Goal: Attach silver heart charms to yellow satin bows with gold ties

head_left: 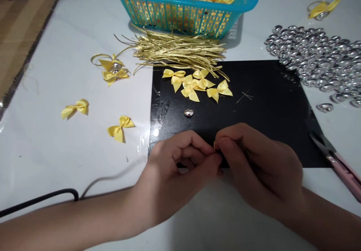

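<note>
Over the black mat's front edge, my left hand (183, 172) and my right hand (259, 168) meet with fingers pinched. A short bit of gold cord (214, 145) shows between their fingertips; the rest of it is hidden. Just beyond my left hand, a silver heart charm (188, 112) lies on the black mat (270, 104). Several yellow ribbon bows (191, 88) are grouped farther back on the mat. Behind them is a bundle of gold cords (177, 50). A few thin cut strands (246, 96) rest right of the bows.
A teal basket (180, 8) full of yellow bows stands at the back. Silver hearts (318, 55) are heaped at right, near pink-handled scissors (338, 164). Loose bows (120, 129) and looped pieces (114, 68) lie left. A black cable (39, 199) runs by my left forearm.
</note>
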Tool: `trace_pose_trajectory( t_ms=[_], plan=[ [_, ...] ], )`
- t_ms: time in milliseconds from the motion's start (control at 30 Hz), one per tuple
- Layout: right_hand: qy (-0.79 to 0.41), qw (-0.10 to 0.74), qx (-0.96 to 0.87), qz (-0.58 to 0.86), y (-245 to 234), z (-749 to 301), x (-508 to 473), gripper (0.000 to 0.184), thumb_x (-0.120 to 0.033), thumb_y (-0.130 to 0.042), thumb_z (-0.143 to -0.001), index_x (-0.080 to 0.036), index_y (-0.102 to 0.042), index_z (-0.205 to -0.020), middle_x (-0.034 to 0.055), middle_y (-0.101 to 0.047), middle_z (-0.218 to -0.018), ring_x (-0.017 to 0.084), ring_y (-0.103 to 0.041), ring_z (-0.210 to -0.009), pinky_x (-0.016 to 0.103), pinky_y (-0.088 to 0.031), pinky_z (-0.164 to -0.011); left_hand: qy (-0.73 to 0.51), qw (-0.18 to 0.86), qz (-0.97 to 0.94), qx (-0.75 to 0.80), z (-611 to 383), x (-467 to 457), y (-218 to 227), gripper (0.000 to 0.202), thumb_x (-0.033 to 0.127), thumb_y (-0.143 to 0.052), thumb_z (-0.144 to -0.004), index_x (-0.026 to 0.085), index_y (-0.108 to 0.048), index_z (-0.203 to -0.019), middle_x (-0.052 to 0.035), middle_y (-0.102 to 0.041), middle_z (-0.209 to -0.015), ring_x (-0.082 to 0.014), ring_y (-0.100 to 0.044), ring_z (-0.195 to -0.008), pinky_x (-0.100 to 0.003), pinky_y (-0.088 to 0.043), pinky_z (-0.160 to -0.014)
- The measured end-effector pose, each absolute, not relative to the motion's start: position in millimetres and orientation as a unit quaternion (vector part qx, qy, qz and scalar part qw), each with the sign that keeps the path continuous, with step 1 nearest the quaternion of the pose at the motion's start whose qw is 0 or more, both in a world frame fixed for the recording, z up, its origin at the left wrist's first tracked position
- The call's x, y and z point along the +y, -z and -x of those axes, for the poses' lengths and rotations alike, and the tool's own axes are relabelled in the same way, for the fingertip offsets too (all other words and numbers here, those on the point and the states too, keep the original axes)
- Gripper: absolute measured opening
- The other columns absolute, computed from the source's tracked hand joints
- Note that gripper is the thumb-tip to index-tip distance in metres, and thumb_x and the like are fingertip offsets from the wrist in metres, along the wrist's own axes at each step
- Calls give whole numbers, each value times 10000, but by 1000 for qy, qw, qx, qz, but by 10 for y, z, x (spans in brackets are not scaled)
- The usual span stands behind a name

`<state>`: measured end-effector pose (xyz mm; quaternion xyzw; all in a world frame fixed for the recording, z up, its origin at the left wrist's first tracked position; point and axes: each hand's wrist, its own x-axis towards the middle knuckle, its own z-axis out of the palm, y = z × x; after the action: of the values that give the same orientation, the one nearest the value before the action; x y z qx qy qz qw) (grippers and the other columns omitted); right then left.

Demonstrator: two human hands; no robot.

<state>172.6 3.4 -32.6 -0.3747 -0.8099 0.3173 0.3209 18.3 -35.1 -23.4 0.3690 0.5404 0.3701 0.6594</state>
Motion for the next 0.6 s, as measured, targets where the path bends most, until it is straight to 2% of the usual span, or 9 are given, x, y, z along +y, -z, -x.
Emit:
trace_pose_trajectory(
  t_ms=[267, 433, 600],
  plan=[
    [-304, 318, -823, 361, 343, -1743, 37, 154, -110, -463, -893, -226, -467, -792, -52, -580, -567, 56, -477, -371, 187, -309, -320, -370, 662, -356, 546, -184, -350, 232, 97, 193, -636, -801, 200, -587, -718, 42, -665, -633, -73, -604, -587, -150, -444, -531],
    [-278, 330, -828, 359, 340, -1768, 84, 159, -80, -438, -897, -222, -470, -832, -57, -548, -571, 51, -462, -386, 172, -370, -382, -416, 661, -298, 548, -203, -354, 232, 85, 200, -651, -817, 201, -604, -745, 64, -686, -612, -40, -625, -569, -91, -477, -541],
    [-276, 312, -841, 345, 325, -1772, 86, 154, -83, -432, -899, -213, -471, -828, -60, -531, -576, 43, -447, -386, 182, -303, -345, -466, 665, -246, 529, -222, -351, 241, 79, 154, -684, -790, 196, -634, -746, 82, -693, -612, -41, -686, -610, -62, -517, -569]
  ],
)
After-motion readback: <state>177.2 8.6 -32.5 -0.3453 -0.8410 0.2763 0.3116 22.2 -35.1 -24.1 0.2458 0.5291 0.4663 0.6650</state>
